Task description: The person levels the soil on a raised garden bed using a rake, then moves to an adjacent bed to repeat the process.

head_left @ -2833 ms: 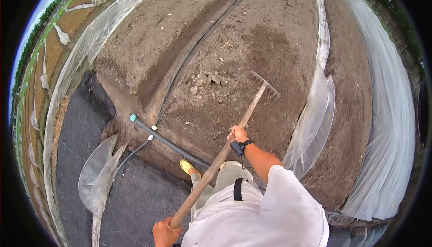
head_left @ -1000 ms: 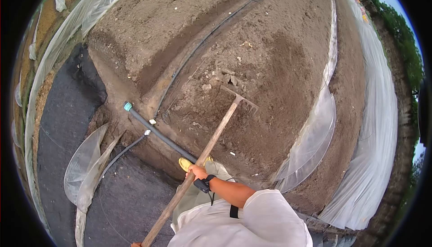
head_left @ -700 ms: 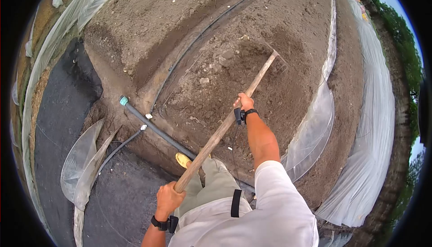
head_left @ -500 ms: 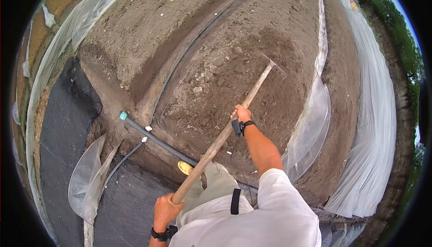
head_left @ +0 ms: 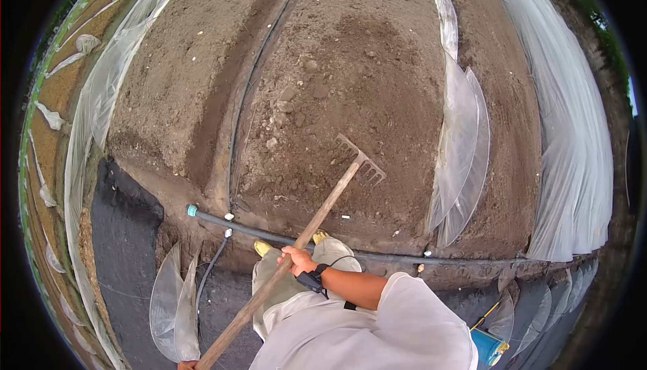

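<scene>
A rake with a long wooden handle [head_left: 327, 203] runs diagonally from the lower left up to its metal head [head_left: 362, 160], whose teeth are at the loose brown soil [head_left: 364, 94]. Partway along the handle, my right hand [head_left: 298, 261] is wrapped round the wood, just above my legs. At the bottom edge my left hand [head_left: 188, 365] is at the handle's end, mostly cut off by the frame, with its fingers closed on the wood.
A dark pipe [head_left: 249, 227] with a teal cap crosses in front of my yellow shoes. A thin hose [head_left: 253, 73] runs up the furrow. Plastic sheeting [head_left: 461, 134] lies at the right, black ground cover [head_left: 125, 235] at the left. A blue bucket [head_left: 486, 346] stands lower right.
The rake head has come nearer to my body. Both hands have moved down and left with the handle. The view has shifted, and the blue bucket now shows.
</scene>
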A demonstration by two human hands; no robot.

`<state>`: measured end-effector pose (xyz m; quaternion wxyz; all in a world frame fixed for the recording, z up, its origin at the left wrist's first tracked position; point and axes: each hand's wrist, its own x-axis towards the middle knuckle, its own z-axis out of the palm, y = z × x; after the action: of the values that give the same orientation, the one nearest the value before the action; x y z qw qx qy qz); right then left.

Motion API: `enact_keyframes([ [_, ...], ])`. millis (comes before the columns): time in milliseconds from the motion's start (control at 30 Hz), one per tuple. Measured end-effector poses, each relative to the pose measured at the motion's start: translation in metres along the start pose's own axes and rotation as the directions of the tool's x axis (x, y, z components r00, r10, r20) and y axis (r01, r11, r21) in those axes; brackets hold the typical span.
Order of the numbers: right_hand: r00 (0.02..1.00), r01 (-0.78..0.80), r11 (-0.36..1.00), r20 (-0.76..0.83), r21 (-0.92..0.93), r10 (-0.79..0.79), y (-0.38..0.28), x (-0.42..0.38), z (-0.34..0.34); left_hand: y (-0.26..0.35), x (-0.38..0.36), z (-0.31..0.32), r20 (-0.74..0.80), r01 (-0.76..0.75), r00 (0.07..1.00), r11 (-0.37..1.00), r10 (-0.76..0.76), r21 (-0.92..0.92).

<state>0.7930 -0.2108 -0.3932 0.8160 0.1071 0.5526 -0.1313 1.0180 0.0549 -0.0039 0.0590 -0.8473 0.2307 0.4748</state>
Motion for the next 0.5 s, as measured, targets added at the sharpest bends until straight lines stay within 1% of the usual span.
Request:
enact_keyframes([
  [33,0.995,0.081,0.993,0.047,0.088,-0.086,-0.024,0.005,-0.017,0.018,0.024,0.004,0.006,-0.076,0.997,0.997,0.076,-0.009],
  [67,0.981,0.195,0.972,-0.019,0.131,-0.194,-0.05,0.008,-0.032,0.02,0.054,0.014,0.006,-0.117,0.993,0.992,0.117,0.052],
  [100,0.963,0.27,0.952,-0.059,0.146,-0.264,-0.081,0.01,-0.054,0.038,0.085,0.024,0.006,-0.18,0.983,0.97,0.181,0.165],
  [133,0.924,0.381,0.907,-0.114,0.179,-0.366,-0.109,0.004,-0.075,0.064,0.113,0.035,0.01,-0.242,0.969,0.932,0.249,0.272],
  [167,0.911,0.41,0.884,-0.138,0.224,-0.388,-0.132,0.014,-0.104,0.083,0.136,0.051,-0.011,-0.344,0.93,0.881,0.367,0.325],
  [200,0.901,0.424,0.877,-0.197,0.224,-0.386,-0.154,0.01,-0.123,0.103,0.151,0.059,-0.023,-0.442,0.874,0.812,0.486,0.382],
  [233,0.876,0.466,0.856,-0.253,0.224,-0.41,-0.168,0.009,-0.141,0.128,0.154,0.057,-0.016,-0.476,0.851,0.786,0.524,0.394],
  [267,0.868,0.456,0.867,-0.313,0.201,-0.385,-0.174,-0.007,-0.144,0.145,0.155,0.052,-0.013,-0.5,0.835,0.768,0.551,0.401],
  [300,0.856,0.491,0.84,-0.305,0.229,-0.417,-0.17,-0.01,-0.149,0.149,0.155,0.038,-0.015,-0.493,0.84,0.775,0.542,0.394],
  [367,0.88,0.445,0.854,-0.309,0.269,-0.361,-0.146,-0.018,-0.134,0.152,0.147,0.003,-0.036,-0.531,0.793,0.719,0.608,0.449],
  [400,0.893,0.413,0.861,-0.32,0.298,-0.317,-0.125,-0.01,-0.124,0.148,0.138,-0.02,-0.054,-0.514,0.796,0.721,0.602,0.464],
  [433,0.902,0.385,0.862,-0.33,0.329,-0.277,-0.102,0.001,-0.107,0.14,0.13,-0.047,-0.072,-0.501,0.795,0.719,0.602,0.482],
  [500,0.925,0.3,0.885,-0.336,0.356,-0.178,-0.053,0.006,-0.039,0.105,0.116,-0.102,-0.148,-0.448,0.782,0.71,0.606,0.543],
])
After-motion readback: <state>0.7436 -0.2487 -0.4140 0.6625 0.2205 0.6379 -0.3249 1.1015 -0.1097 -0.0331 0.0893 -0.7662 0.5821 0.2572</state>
